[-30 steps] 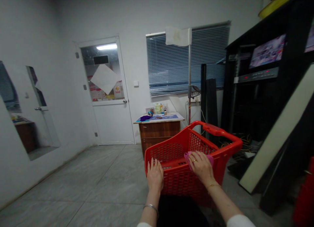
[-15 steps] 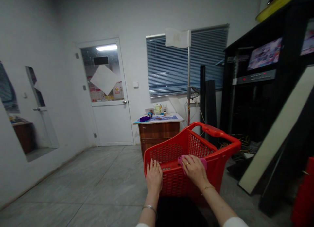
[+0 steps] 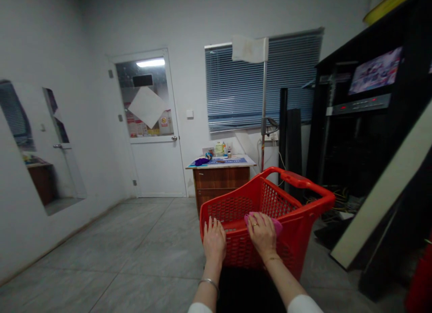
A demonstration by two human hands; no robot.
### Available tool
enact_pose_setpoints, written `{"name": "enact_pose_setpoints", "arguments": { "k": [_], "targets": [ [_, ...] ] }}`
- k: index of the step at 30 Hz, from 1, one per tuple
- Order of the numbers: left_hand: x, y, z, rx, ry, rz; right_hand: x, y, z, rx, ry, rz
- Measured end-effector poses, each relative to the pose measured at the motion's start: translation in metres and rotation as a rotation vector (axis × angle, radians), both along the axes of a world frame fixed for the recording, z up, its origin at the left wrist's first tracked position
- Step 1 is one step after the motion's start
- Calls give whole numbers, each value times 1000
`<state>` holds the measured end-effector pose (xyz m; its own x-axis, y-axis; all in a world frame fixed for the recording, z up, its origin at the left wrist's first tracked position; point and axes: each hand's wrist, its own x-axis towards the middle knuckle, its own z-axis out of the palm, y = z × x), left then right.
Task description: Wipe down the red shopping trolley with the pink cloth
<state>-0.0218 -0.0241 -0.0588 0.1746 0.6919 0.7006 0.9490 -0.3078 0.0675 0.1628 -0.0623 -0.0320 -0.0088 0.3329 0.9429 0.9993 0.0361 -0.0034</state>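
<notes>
A red plastic shopping cart (image 3: 236, 247) with perforated basket walls stands right in front of me. My left hand (image 3: 214, 240) is hooked over the left part of its near rim, fingers pointing into the basket and thumb hidden. Farther right along the same rim, my right hand (image 3: 261, 232) presses a pink cloth (image 3: 277, 226) against the plastic. The cloth is bunched under my palm and sticks out on both sides of the fingers. The cart's handle (image 3: 300, 180) rises at the right, with neither hand on it.
Behind the cart is a brown wooden cabinet (image 3: 221, 178) with a purple cloth (image 3: 201, 161) and small bottles on top. A white door (image 3: 158, 169) is at the back left. Black shelving (image 3: 364, 137) with a screen and a leaning pale board (image 3: 381, 187) stand at right.
My right hand and the pink cloth have shifted slightly left along the rim. My left hand keeps its place on the cart. The whole view has turned slightly left.
</notes>
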Motion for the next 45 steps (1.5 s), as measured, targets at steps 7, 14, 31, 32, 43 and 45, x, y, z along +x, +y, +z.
{"name": "enact_pose_setpoints", "arguments": {
  "k": [7, 14, 31, 32, 43, 45],
  "targets": [
    [-1, -2, 4, -50, 2, 11, 7, 6, 4, -41, -26, 59],
    [-4, -2, 4, -34, -8, -6, -24, 12, 0, -76, -82, 95],
    [3, -5, 3, -20, -69, 7, 23, 5, 10, -25, -49, 65],
    [2, -4, 3, -19, -62, 11, 8, 6, 5, -21, -41, 91],
    [-3, 0, 0, -18, -60, -15, 70, 2, 23, -61, -137, 144],
    [-1, -1, 1, -27, -63, -5, 83, 1, 27, -49, -118, 101]
  ]
}}
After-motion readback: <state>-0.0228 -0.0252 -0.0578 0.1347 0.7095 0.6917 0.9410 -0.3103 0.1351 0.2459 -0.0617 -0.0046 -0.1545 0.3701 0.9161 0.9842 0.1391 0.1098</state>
